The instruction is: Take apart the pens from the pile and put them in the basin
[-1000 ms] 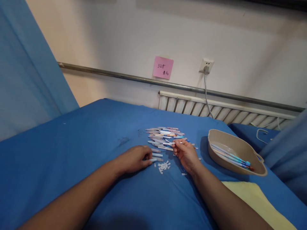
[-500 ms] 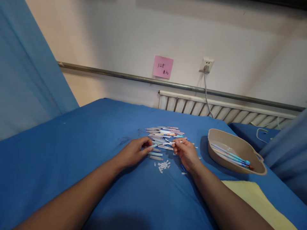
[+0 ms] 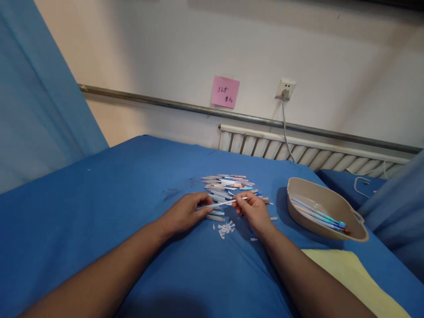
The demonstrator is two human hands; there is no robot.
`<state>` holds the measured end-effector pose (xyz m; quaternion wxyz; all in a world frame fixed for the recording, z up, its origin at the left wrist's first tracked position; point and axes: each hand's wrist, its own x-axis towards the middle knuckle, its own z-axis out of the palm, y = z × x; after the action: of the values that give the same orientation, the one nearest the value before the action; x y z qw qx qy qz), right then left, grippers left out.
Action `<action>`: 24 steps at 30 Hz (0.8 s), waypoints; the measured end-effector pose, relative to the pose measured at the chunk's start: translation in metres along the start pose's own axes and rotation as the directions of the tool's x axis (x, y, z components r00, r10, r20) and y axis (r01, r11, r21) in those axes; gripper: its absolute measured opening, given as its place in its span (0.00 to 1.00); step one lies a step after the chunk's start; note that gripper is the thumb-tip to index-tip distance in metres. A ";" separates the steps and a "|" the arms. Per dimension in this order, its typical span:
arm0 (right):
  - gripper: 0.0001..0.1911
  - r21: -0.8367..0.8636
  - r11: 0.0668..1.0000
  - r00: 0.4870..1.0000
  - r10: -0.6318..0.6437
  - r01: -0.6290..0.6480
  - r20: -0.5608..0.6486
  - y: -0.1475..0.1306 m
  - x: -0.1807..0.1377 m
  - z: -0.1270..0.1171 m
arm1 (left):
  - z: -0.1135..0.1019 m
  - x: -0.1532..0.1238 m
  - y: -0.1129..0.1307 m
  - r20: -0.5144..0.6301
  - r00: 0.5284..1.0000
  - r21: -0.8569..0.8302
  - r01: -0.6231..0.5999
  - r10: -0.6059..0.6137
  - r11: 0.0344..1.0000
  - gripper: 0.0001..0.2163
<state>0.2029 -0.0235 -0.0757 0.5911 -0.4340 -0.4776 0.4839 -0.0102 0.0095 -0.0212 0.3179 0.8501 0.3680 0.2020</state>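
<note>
Both hands meet over a blue-covered surface point(image 3: 99, 212). My left hand point(image 3: 185, 212) pinches a pale pen barrel point(image 3: 207, 206) at its left end. My right hand point(image 3: 253, 210) pinches a thin white refill point(image 3: 228, 202) whose tip points into that barrel. Just behind them lies a pile of several pastel pens point(image 3: 227, 184). A small heap of white caps point(image 3: 226, 229) sits in front of the hands.
A beige oval tray point(image 3: 331, 201) at the right holds several blue pens. A yellow cloth point(image 3: 351, 278) lies at the lower right. Behind are a radiator point(image 3: 298, 152), a wall socket with a cable point(image 3: 285, 90), a pink note point(image 3: 225, 92) and a blue curtain point(image 3: 33, 97) at the left.
My left hand rose from the loose parts near the caps and took a pen barrel. Both hands came together, and the refill in my right hand now lines up with the barrel.
</note>
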 end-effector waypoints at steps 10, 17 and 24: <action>0.19 -0.178 0.982 0.985 -0.029 0.060 0.173 -0.006 -0.017 0.018 | 0.027 0.004 -0.002 0.153 0.987 -0.495 0.119 -0.048 0.861 0.11; 0.22 -0.118 0.992 0.985 -0.029 0.050 0.171 -0.012 -0.015 0.015 | 0.032 0.008 -0.003 0.193 0.979 -0.643 0.182 -0.072 0.744 0.12; 0.26 -0.181 0.977 0.994 -0.113 0.112 0.003 -0.034 -0.009 -0.001 | 0.035 0.009 -0.002 0.191 0.971 -0.727 0.237 -0.141 0.645 0.12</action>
<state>0.2090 -0.0374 -0.0441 0.5773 -0.4599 -0.5413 0.4027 0.0147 0.0032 -0.0463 0.6774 0.6131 0.3206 0.2500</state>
